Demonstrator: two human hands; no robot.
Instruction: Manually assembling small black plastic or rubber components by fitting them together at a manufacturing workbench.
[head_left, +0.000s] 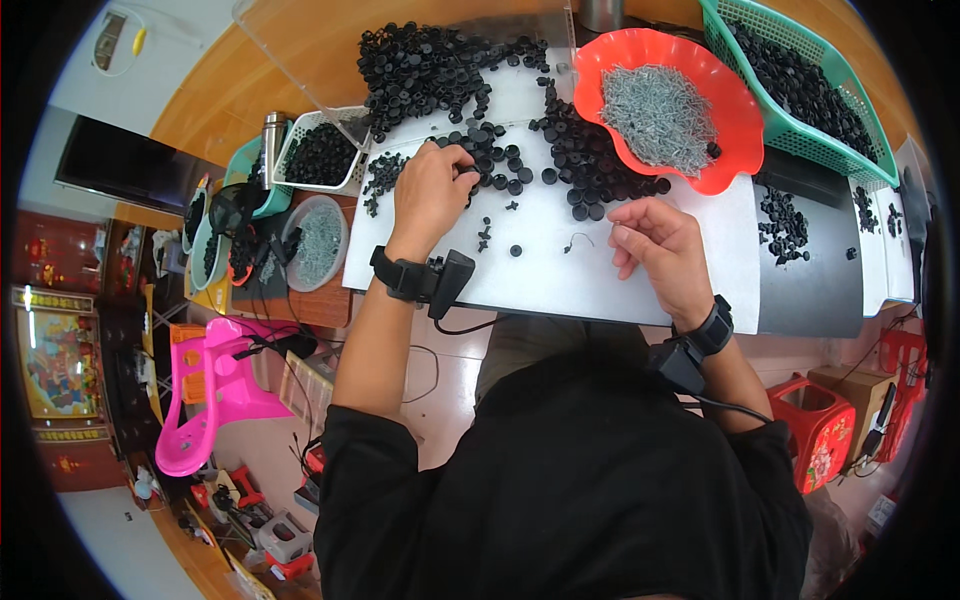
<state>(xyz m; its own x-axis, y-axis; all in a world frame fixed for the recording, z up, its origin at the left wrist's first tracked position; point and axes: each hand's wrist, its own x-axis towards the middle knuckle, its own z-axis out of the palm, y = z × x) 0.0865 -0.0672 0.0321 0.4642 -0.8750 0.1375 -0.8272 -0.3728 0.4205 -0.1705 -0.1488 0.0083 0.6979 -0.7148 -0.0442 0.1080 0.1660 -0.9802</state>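
Black parts: small round black plastic caps lie scattered and heaped over the far half of the flat white work board.
Left hand: the left hand rests palm down on the board, fingertips curled into the near edge of the cap pile and touching caps; whether they pinch one cannot be told.
Right hand: the right hand lies on the board well apart from the left, fingers loosely bent with thumb and forefinger close together; nothing can be made out between them.
Loose pieces: a single black cap and a thin bent wire spring lie between the hands.
Red bowl: a scalloped red plastic bowl holds grey metal springs, just beyond the right hand.
Green basket: a green mesh plastic basket of black caps stands further right.
Wrists: each wrist wears a black strap with a small black device.
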